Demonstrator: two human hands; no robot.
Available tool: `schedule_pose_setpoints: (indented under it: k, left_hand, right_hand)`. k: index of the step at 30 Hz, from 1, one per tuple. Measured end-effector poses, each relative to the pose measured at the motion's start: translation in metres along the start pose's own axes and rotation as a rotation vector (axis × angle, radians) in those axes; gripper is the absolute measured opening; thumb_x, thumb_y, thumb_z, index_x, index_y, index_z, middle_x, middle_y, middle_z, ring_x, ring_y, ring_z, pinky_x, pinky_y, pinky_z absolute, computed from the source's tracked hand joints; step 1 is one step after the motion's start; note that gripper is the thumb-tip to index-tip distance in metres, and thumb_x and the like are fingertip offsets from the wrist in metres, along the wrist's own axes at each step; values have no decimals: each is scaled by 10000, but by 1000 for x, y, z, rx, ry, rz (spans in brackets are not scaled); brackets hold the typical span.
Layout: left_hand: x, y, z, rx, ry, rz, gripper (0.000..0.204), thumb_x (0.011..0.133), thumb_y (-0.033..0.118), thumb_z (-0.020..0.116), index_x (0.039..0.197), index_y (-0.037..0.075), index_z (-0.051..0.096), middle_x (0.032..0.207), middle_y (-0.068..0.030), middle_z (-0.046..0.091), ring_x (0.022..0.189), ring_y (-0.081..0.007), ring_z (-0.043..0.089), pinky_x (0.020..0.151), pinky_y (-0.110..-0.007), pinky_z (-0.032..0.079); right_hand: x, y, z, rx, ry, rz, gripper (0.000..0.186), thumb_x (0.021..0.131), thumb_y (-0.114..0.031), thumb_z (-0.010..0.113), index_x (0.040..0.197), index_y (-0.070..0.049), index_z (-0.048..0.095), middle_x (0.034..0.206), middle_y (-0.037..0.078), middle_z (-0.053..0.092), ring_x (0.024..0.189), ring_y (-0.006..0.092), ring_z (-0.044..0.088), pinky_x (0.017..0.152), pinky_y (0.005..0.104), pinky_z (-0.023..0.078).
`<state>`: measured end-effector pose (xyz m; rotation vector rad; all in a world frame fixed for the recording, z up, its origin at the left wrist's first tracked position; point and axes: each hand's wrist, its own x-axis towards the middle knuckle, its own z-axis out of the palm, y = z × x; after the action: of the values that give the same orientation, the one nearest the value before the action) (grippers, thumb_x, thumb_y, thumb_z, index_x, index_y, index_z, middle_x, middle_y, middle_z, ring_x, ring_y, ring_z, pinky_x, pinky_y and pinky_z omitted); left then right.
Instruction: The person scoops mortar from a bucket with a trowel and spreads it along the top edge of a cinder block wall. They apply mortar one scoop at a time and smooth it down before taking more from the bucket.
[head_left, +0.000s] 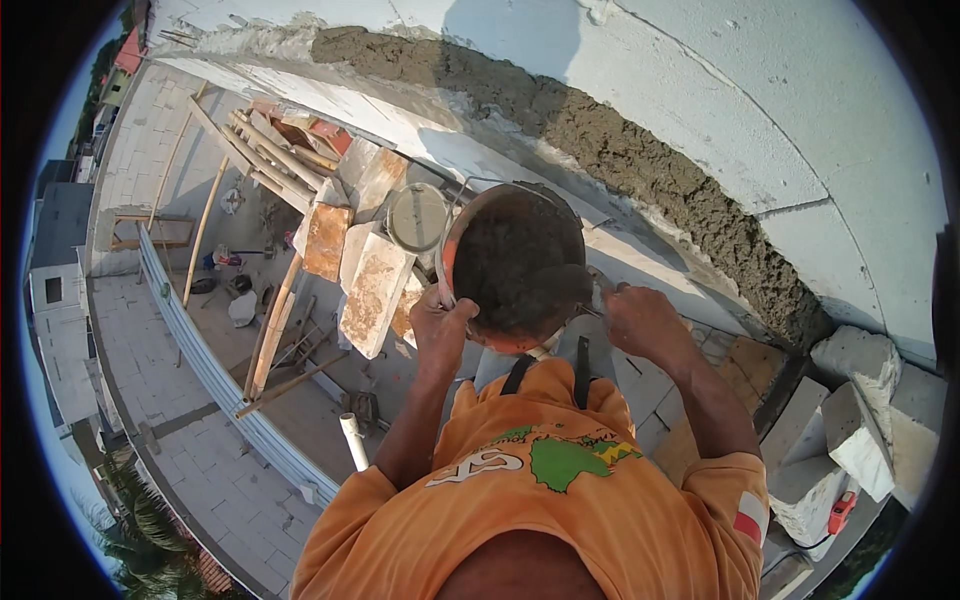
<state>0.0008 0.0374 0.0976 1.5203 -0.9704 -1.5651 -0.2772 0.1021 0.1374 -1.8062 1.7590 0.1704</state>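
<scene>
A bucket (500, 255) of dark grey mortar is in front of my body at the centre. My left hand (443, 325) grips its left rim. My right hand (637, 322), at the bucket's right, holds a trowel (560, 285) by its handle, with the dark blade in the mortar. Beside the bucket, to the left, sit a round pale container (415, 217) and several stained blocks (373, 295). Above, a rough band of mortar (680, 165) runs diagonally along the pale block wall (810, 110).
Several broken pale blocks (855, 440) lie at the lower right near a red tool (840, 512). Bamboo poles (270, 160) and long metal sheets (200, 350) occupy the lower level to the left. A white pipe (353, 440) stands by my left forearm. Rooftops (55, 310) show beyond.
</scene>
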Motion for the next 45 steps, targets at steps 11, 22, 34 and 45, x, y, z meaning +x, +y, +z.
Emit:
schedule_pose_setpoints:
  k: [11, 22, 34, 45]
  left_hand:
    - [-6, 1, 0, 58, -86, 62, 87, 773, -70, 590, 856, -50, 569, 604, -82, 576, 430, -181, 579, 403, -313, 524]
    - [0, -2, -14, 19, -42, 57, 67, 753, -70, 579, 805, -30, 566, 651, -81, 589, 446, -159, 576, 429, -310, 547]
    - [21, -36, -22, -52, 17, 30, 243, 711, -77, 607, 620, 78, 444, 627, -43, 574, 515, -110, 519, 498, -247, 424]
    - [31, -46, -38, 12, 74, -60, 96, 700, -67, 589, 735, 21, 577, 705, -35, 601, 575, -125, 574, 509, -249, 471]
  right_hand:
    - [52, -29, 51, 498, -312, -156, 290, 885, -228, 621, 900, 58, 663, 771, 210, 671, 743, 316, 699, 667, 449, 530]
    - [24, -11, 24, 1076, -485, -86, 284, 920, -277, 599, 959, -3, 661, 792, 22, 631, 642, 113, 589, 568, 288, 491]
    - [-152, 42, -68, 658, 417, 317, 459, 809, -207, 742, 1213, -11, 647, 981, 171, 691, 863, 295, 678, 772, 365, 531]
    - [-171, 65, -44, -243, 1032, 637, 354, 807, -120, 701, 1136, -52, 593, 962, 131, 585, 880, 343, 633, 748, 464, 531]
